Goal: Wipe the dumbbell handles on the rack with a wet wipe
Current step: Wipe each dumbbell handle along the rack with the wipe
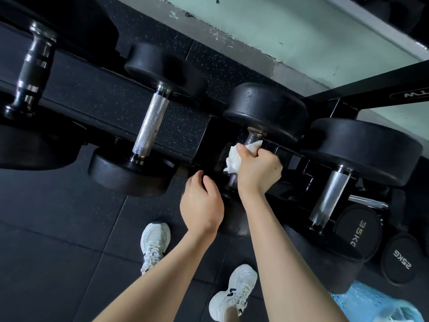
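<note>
Several black dumbbells lie across a black rack (362,94). My right hand (257,169) grips a crumpled white wet wipe (234,159) wrapped round the handle (254,135) of the third dumbbell, whose far head (267,110) is a thick rubber disc. My left hand (202,203) rests on that dumbbell's near head (232,225), fingers curled over its edge; most of that head is hidden by my hands. To the left a dumbbell has a bare knurled steel handle (151,126). To the right another has a smooth steel handle (329,196).
A dumbbell with a ringed black grip (32,68) lies at far left. Weight plates marked 35KG (358,231) and 25KG (402,259) lean at lower right, by a blue mesh bag (369,303). My white sneakers (154,244) stand on dark rubber floor tiles (58,228).
</note>
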`<state>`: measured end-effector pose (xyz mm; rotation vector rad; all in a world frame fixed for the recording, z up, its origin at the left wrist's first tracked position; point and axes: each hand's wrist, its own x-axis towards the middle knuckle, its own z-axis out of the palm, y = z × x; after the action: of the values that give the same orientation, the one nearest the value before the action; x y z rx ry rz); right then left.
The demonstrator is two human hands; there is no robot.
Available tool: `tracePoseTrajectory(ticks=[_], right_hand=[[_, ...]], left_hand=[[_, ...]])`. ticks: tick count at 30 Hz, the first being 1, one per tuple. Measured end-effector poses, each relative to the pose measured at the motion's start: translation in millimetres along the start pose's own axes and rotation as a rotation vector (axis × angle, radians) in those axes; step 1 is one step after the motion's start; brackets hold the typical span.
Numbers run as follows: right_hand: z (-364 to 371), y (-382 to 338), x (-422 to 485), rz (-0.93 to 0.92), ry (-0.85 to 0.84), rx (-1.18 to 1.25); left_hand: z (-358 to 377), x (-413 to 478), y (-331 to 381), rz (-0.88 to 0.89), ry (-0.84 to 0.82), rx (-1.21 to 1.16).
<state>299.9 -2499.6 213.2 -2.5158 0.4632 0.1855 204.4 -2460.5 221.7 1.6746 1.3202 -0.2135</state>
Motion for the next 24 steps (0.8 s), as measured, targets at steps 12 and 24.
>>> tracePoseTrajectory(ticks=[12,24], right_hand=[[-9,-2,29,0.304,-0.266,0.437],[-20,14,-2,0.150,-0.383,0.000]], left_hand=[[-1,0,2,0.003,-0.038,0.032],[-4,-1,5,-0.001,-0.058,0.043]])
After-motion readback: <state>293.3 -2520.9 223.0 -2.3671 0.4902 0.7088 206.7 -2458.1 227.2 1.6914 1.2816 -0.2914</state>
